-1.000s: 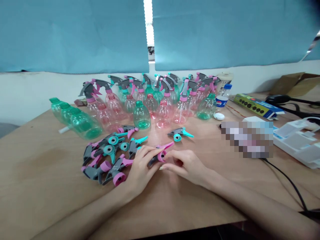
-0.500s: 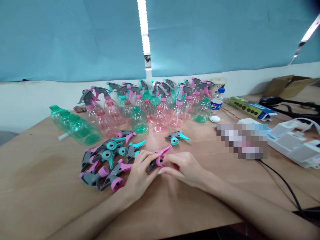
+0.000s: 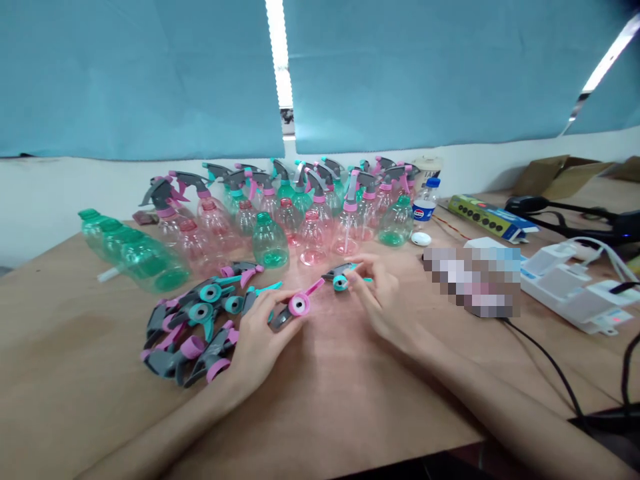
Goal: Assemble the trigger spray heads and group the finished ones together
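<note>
My left hand (image 3: 265,333) is closed around a grey spray head with a pink collar and trigger (image 3: 299,305), its round opening turned towards me. My right hand (image 3: 377,293) has its fingers curled onto a grey-and-teal spray head (image 3: 341,282) that lies on the table, and they partly cover its teal trigger. A pile of loose grey spray heads with pink or teal parts (image 3: 201,312) lies left of my left hand. Behind both hands stand clear pink bottles (image 3: 313,241) and green bottles (image 3: 271,243), some open at the neck, others with spray heads fitted.
Several green bottles (image 3: 150,257) lie tilted at the left. To the right are a Pepsi bottle (image 3: 424,203), a white round lid (image 3: 421,239), a blurred-out item (image 3: 470,283), a white plastic holder (image 3: 565,293), a printed box (image 3: 490,217) and black cables (image 3: 545,357).
My right hand has left the pink spray head and moved forward to the grey-and-teal one. My left hand keeps the pink one, its opening now turned more towards me. The view has shifted slightly.
</note>
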Motion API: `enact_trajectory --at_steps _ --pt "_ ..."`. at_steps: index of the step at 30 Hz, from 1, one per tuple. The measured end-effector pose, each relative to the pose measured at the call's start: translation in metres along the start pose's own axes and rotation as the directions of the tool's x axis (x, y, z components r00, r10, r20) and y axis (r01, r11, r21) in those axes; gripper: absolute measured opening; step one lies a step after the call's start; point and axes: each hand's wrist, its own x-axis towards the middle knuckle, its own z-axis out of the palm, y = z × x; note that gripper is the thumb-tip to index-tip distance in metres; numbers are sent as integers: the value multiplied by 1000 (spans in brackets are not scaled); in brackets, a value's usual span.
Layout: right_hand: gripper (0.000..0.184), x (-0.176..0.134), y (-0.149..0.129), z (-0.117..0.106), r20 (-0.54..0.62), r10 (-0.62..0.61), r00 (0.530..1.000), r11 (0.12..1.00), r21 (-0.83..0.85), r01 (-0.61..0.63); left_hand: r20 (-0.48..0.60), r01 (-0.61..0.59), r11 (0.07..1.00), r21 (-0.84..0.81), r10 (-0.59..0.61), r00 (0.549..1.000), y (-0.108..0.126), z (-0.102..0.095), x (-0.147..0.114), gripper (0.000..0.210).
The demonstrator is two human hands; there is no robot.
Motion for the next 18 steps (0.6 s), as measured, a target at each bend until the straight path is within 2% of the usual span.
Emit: enact_trajectory --at_steps 4,6,8,11,13,16,18 --pt "23 14 7 -9 -182 46 982 998 60 -35 -22 80 995 -67 -82 996 15 -6 22 22" --pt "23 20 10 -14 -265 53 963 995 100 -27 -36 39 997 -66 -42 998 26 -5 37 22" --pt "22 26 11 -18 -346 34 938 993 117 7 -41 -68 996 -52 65 997 38 5 52 23" --pt "20 30 10 -21 -441 -8 898 990 122 69 4 -260 965 29 260 966 52 33 75 20" --pt "18 30 9 -22 -460 -37 887 987 123 105 107 -356 931 83 347 932 59 59 87 21" --pt "14 30 7 -24 -452 -80 888 989 76 128 216 -404 911 87 379 900 66 96 101 17" --pt "13 29 6 -25 -450 -111 886 991 12 130 295 -413 906 95 371 881 67 113 107 10"
